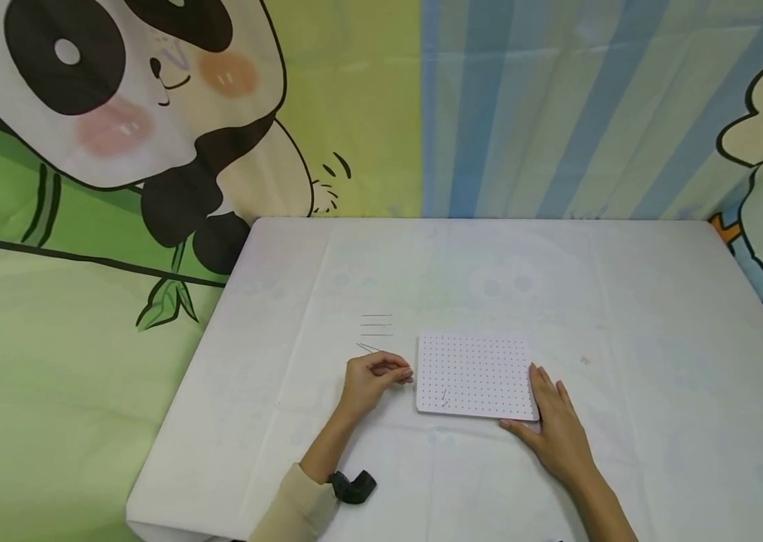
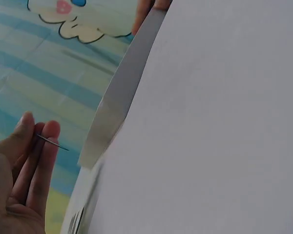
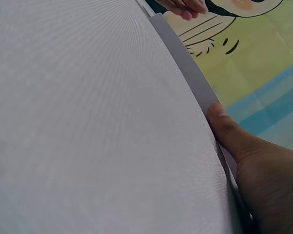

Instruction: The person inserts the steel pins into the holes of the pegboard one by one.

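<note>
A white board with a grid of small holes (image 1: 472, 369) lies flat on the table. Beside its left edge, my left hand (image 1: 376, 382) pinches a thin metal needle (image 2: 53, 142) between thumb and fingertips. My right hand (image 1: 560, 433) rests against the board's near right corner, fingers along the right edge and thumb on the front edge. From the right wrist, that thumb (image 3: 227, 126) touches the board's side (image 3: 188, 73); the other fingers are hidden there. A small thin dark piece (image 1: 445, 395) shows at the board's front left.
Several thin needles (image 1: 377, 324) lie in a loose column beyond my left hand, the nearest ones crossed. A white cloth covers the table (image 1: 679, 324). Behind it hangs a printed curtain (image 1: 354, 90) with a panda and stripes. A black strap piece (image 1: 353, 488) sits at the left wrist.
</note>
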A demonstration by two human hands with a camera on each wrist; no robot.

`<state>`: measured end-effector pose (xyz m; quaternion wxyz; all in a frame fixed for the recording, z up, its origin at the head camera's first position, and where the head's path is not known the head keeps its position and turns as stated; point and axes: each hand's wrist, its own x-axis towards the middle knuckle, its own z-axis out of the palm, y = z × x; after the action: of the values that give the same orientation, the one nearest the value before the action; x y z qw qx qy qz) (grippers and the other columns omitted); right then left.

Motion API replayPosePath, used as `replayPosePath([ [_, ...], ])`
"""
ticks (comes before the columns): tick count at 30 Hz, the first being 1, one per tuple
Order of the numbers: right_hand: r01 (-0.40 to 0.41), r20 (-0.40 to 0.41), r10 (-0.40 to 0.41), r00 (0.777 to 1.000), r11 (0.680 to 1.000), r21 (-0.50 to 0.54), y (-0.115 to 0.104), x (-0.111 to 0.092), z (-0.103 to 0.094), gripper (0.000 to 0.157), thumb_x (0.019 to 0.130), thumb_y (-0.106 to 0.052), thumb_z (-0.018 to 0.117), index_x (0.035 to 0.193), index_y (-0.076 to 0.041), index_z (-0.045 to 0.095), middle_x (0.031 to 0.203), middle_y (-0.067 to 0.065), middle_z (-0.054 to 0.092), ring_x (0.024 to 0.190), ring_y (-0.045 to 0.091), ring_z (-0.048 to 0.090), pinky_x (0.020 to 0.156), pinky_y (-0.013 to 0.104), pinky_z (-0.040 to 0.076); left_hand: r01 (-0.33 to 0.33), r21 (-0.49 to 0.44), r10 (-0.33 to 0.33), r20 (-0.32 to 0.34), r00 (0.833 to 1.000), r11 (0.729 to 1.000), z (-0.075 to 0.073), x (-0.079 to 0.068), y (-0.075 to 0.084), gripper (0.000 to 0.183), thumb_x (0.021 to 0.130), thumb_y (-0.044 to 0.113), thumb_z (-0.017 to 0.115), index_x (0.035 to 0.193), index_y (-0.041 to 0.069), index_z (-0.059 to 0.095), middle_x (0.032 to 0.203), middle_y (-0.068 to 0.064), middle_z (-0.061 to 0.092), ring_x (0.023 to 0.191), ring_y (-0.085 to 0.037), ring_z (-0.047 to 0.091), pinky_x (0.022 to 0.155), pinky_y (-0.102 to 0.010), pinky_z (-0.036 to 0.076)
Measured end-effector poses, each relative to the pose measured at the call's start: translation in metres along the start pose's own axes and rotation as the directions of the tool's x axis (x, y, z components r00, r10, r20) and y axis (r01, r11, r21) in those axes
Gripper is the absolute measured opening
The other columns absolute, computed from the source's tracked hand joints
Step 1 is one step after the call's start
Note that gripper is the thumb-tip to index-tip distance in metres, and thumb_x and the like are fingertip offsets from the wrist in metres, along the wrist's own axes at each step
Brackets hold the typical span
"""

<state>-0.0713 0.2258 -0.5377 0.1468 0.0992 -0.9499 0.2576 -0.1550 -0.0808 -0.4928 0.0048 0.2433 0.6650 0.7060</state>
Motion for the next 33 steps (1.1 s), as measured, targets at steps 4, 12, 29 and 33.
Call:
replayPosePath([
  [4,-0.002,-0.004,0.002,1.0,1.0,0.003,0.0,-0.001,0.002,0.103,0.07,-0.042,0.077,0.143,0.005,0.022,0.143,0.024,0.03,0.135,0.033,0.023,0.111,0.04,0.006,-0.045,-0.005,0.045,0.001,0.999,0.999,0.026,0.004,0.001,0.007,0.081,-0.012,0.063,0.086,-0.015,0.059,0.077,-0.027,0.064,0.072,-0.036,0.066,0.064,-0.039,0.054],
  [12,0.002,-0.004,-0.002,1.0,1.0,0.009,-0.001,-0.001,0.002,0.102,0.07,-0.043,0.077,0.143,0.005,0.023,0.143,0.024,0.03,0.134,0.034,0.024,0.111,0.041,0.008,-0.213,0.133,0.203,0.084,0.976,0.968,0.045,0.005,-0.001,0.009,0.079,-0.013,0.064,0.084,-0.009,0.058,0.076,-0.022,0.067,0.071,-0.027,0.068,0.064,-0.029,0.055],
  [29,-0.009,0.001,0.009,1.0,1.0,-0.009,0.0,0.0,-0.001,0.103,0.07,-0.044,0.077,0.143,0.004,0.022,0.143,0.024,0.031,0.134,0.034,0.025,0.111,0.041,0.007,-0.311,0.283,0.27,0.176,0.947,0.907,0.049,0.005,-0.005,0.014,0.075,-0.009,0.069,0.084,-0.002,0.061,0.078,-0.013,0.068,0.069,-0.015,0.067,0.061,-0.02,0.053],
  [33,-0.005,-0.003,0.005,1.0,1.0,-0.005,0.0,0.0,0.0,0.103,0.07,-0.043,0.077,0.143,0.005,0.022,0.143,0.024,0.03,0.134,0.034,0.024,0.111,0.041,0.007,-0.324,0.301,0.274,0.197,0.941,0.897,0.048,0.005,-0.02,0.015,0.076,-0.008,0.07,0.084,-0.001,0.06,0.078,-0.012,0.068,0.069,-0.015,0.067,0.061,-0.019,0.052],
])
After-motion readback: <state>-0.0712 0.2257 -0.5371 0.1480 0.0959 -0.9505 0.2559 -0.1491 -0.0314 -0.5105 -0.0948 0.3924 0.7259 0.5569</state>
